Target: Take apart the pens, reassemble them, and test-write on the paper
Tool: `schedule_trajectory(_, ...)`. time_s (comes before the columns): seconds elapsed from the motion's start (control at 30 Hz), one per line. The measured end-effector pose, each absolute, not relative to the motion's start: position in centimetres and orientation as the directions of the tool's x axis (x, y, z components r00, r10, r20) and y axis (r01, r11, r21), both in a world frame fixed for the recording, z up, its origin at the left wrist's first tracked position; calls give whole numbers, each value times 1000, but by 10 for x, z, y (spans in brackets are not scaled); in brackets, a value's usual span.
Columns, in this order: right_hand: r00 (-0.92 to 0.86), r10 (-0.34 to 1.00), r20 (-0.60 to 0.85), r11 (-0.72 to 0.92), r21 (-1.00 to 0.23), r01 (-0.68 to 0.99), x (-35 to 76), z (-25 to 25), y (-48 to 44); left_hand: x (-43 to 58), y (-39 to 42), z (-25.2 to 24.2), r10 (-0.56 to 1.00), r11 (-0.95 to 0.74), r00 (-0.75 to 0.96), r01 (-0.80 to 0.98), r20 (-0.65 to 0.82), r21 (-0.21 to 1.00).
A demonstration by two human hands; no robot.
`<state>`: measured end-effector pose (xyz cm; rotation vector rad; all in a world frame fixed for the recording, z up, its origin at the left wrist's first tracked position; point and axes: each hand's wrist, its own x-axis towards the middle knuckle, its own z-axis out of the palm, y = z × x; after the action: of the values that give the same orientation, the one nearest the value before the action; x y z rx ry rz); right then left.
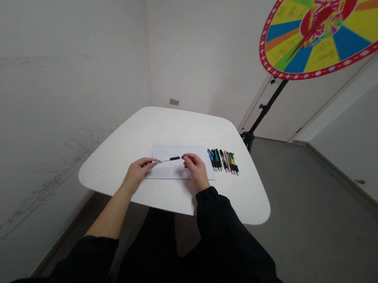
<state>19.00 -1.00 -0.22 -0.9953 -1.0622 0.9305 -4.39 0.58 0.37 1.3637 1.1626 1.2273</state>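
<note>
A slim pen (174,158) with a pale barrel and a black grip lies level between my two hands, just above a sheet of white paper (168,170). My left hand (140,171) pinches its left end. At the other end, the fingertips of my right hand (196,170) close on the pen near the black section. Faint writing runs along the paper's top edge. To the right of my right hand, several pens (224,160) in blue, black, green, pink and yellow lie side by side, partly over the paper's right edge.
The white table (245,198) has rounded corners and stands near the left wall (37,108). A large coloured prize wheel (321,51) on a black stand (266,108) rises behind the table at the right. Grey floor (311,209) lies to the right.
</note>
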Motion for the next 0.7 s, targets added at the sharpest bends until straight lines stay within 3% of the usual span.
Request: schedule_trajectory(0.7,181,952,245,264,-960,-89,187,5,-15,-42,4,7,987,-158,43,107,154,982)
